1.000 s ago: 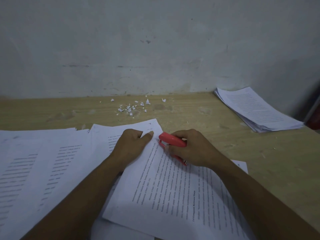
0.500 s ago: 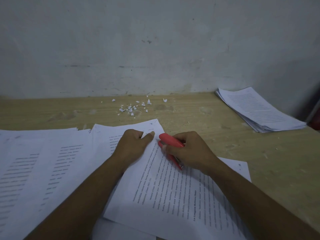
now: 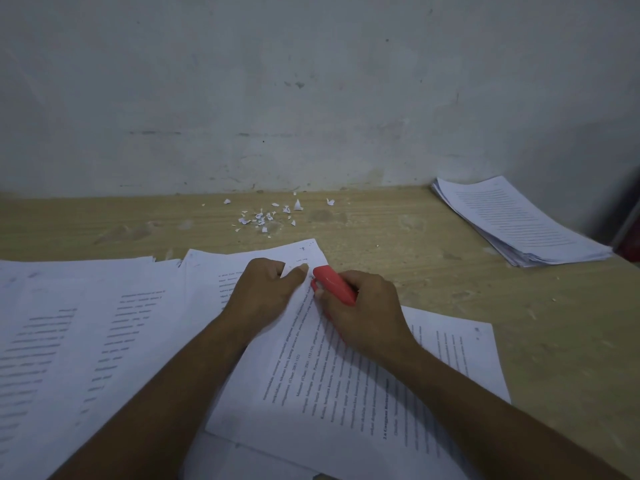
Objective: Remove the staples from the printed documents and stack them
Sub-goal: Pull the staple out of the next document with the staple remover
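The person's right hand [image 3: 363, 313] is wrapped round a red staple remover [image 3: 334, 284], whose tip sits at the far corner of the printed document [image 3: 346, 386] lying slantwise near the table's front edge; the left hand [image 3: 263, 289] rests on that same corner, fingers curled, thumb stretched out and pinning the paper just beside the tool (whether a staple is caught there is too small to tell). More printed sheets [image 3: 69, 341] are fanned out loosely to the left; a neater stack [image 3: 519, 223] lies far right, by the wall, well apart from the hands. Torn paper scraps [image 3: 266, 214] are scattered on the wooden table [image 3: 450, 289] beyond the hands.
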{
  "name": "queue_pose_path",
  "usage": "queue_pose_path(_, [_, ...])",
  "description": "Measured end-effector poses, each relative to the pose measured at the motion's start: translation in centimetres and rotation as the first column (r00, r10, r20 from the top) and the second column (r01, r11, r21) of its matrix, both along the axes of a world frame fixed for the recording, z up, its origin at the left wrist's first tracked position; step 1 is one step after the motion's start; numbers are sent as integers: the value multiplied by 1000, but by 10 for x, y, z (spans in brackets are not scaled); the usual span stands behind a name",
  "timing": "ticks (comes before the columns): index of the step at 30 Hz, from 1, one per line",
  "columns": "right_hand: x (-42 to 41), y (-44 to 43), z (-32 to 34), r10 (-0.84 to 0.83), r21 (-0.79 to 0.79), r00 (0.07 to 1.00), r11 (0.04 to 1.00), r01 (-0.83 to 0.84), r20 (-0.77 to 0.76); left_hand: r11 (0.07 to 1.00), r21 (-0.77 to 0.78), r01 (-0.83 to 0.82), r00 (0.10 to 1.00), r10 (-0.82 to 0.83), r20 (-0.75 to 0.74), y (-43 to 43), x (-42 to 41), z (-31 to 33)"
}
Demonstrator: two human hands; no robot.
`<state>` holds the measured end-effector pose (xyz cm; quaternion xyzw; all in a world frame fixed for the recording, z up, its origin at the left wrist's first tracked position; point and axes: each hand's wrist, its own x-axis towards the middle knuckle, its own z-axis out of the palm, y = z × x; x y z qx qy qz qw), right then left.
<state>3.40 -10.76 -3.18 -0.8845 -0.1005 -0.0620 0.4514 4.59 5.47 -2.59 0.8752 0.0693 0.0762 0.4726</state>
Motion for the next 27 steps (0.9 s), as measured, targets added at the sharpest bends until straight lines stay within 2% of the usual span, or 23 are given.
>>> queue_pose_path(3, [-2,2,0,-7,-1,1000,1000,7,27,1000,-9,4,1000,-4,10,0,-1,0])
queue_pose_path(7, [0,3,1,-22,55,1000,998,23,-20,1000,-23,6,999,-5,39,0,1,-4])
queue_pose_path(14, [-6,10,2,-32,3,998,999,32,45,1000,-11,1,993,1,119,-1,1,-6])
queue_pose_path(18, [-3,11,3,-41,36,999,999,41,17,1000,-17,3,987,0,159,-2,0,-8])
queue_pose_path(27, [-2,7,6,-18,-4,1000,1000,18,-16,995,-29,96,993,-94,69,5,3,-7])
